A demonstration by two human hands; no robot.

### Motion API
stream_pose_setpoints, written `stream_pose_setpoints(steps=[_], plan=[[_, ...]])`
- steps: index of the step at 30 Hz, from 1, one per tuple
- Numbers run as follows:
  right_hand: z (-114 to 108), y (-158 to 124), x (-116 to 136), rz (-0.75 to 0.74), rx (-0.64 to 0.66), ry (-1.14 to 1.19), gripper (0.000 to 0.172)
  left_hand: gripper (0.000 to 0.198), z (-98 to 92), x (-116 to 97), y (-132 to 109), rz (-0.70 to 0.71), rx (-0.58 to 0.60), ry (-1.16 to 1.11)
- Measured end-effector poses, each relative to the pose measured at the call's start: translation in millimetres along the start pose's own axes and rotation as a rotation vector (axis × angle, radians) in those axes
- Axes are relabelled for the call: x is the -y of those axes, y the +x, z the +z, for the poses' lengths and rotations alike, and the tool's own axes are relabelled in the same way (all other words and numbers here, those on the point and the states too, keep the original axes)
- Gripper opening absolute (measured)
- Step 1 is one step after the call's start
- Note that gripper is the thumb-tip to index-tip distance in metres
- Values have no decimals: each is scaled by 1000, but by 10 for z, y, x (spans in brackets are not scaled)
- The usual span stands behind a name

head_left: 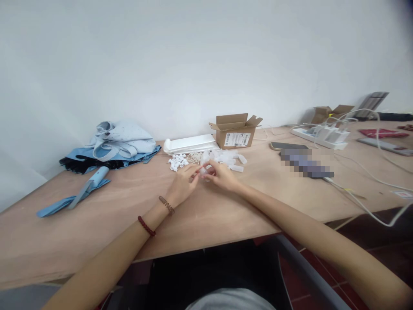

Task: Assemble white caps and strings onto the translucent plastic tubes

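Over the table, my right hand (222,176) pinches a small translucent plastic bottle (203,171) between thumb and fingers. My left hand (182,183) meets it from the other side, fingers and thumb bent together at the bottle. Whatever lies between the left fingertips is too small to make out. Behind the left hand is a heap of small white caps (177,162). More translucent bottles (237,168) lie in a loose pile just beyond the right hand. Some beige rubber-band-like loops (195,157) sit between the caps and the bottles.
An open cardboard box (235,137) stands behind the bottles, beside a white flat stack (190,144). At left lie a folded blue umbrella (97,175) and a pale cloth bag (124,140). To the right are a phone (288,146), a power strip (322,137) and trailing white cables.
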State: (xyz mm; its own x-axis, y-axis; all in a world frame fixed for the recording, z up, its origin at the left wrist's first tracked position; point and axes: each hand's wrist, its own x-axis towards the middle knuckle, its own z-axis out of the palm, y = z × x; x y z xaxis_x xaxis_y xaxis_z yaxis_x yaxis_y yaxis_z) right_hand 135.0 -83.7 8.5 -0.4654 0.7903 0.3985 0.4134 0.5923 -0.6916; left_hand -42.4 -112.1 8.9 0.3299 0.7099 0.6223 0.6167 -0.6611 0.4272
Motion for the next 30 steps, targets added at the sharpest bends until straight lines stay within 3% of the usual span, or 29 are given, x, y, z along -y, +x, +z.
stream_pose_setpoints(steps=[6, 12, 17, 23, 30], plan=[[-3, 10, 4, -28, -44, -8, 26, 26, 6, -2, 4, 94, -37, 4], [-9, 25, 0, 0, -116, 11, 29, 21, 15, -10, 7, 85, -74, -71], [-2, 32, 5, 0, -125, 57, 27, 28, -8, -76, 14, 37, -146, -45], [2, -3, 92, 68, -80, 193, 25, 52, 1, -98, -10, 131, 12, 46], [45, -8, 101, 167, -77, 390, 25, 46, 21, -71, -18, 180, -48, 171]])
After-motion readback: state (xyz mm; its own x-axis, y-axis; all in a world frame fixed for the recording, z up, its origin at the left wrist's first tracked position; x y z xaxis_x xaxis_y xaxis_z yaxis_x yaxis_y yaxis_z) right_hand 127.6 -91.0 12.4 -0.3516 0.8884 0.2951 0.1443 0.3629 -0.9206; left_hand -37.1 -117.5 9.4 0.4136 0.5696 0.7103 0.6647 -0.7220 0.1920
